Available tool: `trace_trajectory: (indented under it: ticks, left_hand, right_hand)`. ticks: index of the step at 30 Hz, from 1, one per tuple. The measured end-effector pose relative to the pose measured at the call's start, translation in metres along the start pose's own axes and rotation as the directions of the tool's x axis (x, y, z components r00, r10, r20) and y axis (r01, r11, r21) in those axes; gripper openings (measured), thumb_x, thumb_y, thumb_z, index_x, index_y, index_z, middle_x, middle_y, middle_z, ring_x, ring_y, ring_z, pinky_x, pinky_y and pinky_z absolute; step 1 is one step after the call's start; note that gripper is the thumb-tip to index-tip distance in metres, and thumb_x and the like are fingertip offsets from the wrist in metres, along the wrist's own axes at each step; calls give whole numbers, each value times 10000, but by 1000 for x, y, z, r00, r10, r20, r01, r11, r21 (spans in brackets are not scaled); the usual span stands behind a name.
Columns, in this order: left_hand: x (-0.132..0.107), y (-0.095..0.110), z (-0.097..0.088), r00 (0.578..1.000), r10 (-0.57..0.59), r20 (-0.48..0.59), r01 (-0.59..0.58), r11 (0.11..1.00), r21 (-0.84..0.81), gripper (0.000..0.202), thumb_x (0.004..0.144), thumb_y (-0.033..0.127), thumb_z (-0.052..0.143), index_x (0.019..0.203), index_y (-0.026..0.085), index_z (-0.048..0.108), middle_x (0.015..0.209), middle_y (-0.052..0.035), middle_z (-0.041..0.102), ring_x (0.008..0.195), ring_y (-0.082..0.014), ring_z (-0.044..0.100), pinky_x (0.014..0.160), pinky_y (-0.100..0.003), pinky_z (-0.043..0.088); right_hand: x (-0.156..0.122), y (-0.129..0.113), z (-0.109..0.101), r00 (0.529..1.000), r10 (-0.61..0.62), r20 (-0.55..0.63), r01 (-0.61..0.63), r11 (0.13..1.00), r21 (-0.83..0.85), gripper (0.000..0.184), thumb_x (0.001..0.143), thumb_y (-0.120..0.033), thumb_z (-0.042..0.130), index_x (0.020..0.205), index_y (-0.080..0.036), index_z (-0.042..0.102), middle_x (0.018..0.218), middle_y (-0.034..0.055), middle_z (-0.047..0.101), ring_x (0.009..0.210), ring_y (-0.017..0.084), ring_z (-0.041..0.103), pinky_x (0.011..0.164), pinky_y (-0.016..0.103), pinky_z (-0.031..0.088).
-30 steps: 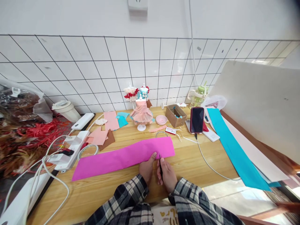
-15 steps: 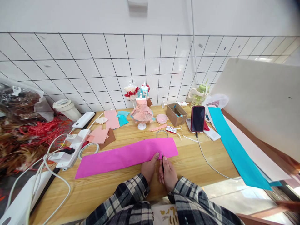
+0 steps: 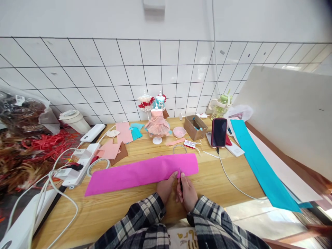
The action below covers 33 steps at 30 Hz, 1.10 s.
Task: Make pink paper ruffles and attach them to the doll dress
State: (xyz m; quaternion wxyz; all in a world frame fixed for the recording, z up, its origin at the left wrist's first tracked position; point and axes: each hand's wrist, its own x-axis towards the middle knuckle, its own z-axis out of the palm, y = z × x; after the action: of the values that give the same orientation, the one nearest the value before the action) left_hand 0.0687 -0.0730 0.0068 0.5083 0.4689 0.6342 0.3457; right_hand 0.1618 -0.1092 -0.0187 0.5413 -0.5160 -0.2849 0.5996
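A long magenta strip of fabric (image 3: 135,174) lies across the table in front of me, its right end wider and loose. My left hand (image 3: 166,186) pinches the strip's near edge between thumb and fingers. Right beside it, my right hand (image 3: 188,193) is closed around small dark-handled scissors (image 3: 181,185). Their thin pointed tip rises past my thumb and lies over the fabric near its right end. My fingers cover most of the handles, so how far the blades are apart cannot be seen.
Behind the strip stand a doll-size dress form in a pink dress (image 3: 157,124), a pink bowl (image 3: 179,131) and a cardboard box (image 3: 194,128). A phone (image 3: 219,133) stands upright on the right, near turquoise fabric (image 3: 259,159). Cables and a power strip (image 3: 84,160) lie left.
The magenta strip has shifted slightly to the right in view. Both hands keep nearly the same place and the same hold.
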Motion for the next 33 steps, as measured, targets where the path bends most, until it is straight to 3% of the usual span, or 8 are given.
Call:
trace_trajectory:
  ticks: [12,16,19,22,24,27,29,33]
  left_hand:
    - [-3,0,1,1000,-5,25,6,998,-68,289,723,503,666,778,221,700,967,-59,750,1004,-257,655,1003,-370,435]
    - [4,0,3,999,-31,-20,27,981,-190,280,692,490,706,720,212,681,910,-71,751,991,-269,664,973,-387,473]
    - [11,0,4,997,-44,-57,22,944,-330,274,740,481,646,754,208,669,973,-78,744,1048,-248,658,934,-367,515]
    - [11,-1,2,998,-42,-43,18,890,-455,241,730,436,641,805,208,664,1020,-74,741,1099,-233,646,911,-343,539]
    - [6,-2,1,999,-41,-9,31,863,-505,260,681,422,686,821,204,667,1021,-72,744,1077,-251,657,862,-345,563]
    - [-5,-3,2,998,-40,42,56,834,-548,312,635,425,741,851,211,671,1024,-50,745,1025,-254,673,785,-324,579]
    - [-12,-3,0,993,-45,105,99,803,-588,344,632,440,763,877,217,669,1034,-35,740,1004,-228,675,763,-286,571]
    - [-25,7,-37,927,-65,370,267,807,-527,491,628,542,778,933,169,686,980,-102,741,812,-223,711,589,-262,539]
  right_hand:
    - [-2,4,3,997,-48,-56,45,997,-65,491,864,-709,334,661,-263,356,359,-92,297,252,96,248,279,259,326]
    - [-3,-5,-5,996,21,92,-11,994,-106,491,856,-725,330,768,-252,433,395,-108,325,268,90,230,311,270,386]
    - [-12,-11,-28,974,51,220,29,939,-344,469,851,-674,420,901,-224,539,453,-87,425,314,108,327,367,293,445]
    - [-23,-18,-56,944,-266,194,326,675,-662,284,861,-466,550,958,-211,626,719,27,650,604,180,594,584,316,520]
    - [-27,-25,-69,830,-486,275,489,392,-779,270,889,-319,515,1111,-222,634,884,68,679,782,205,626,722,327,502]
    - [-21,-39,-73,689,-600,407,527,29,-850,418,871,-236,522,1286,-220,568,840,69,644,760,205,583,715,323,433]
    - [-13,-51,-70,643,-613,459,523,-88,-848,368,831,-205,561,1190,-233,635,781,48,620,726,196,554,708,326,383]
    - [1,-80,-67,613,-622,487,561,-92,-823,216,759,-142,569,890,-236,714,788,42,597,744,179,536,698,319,335]
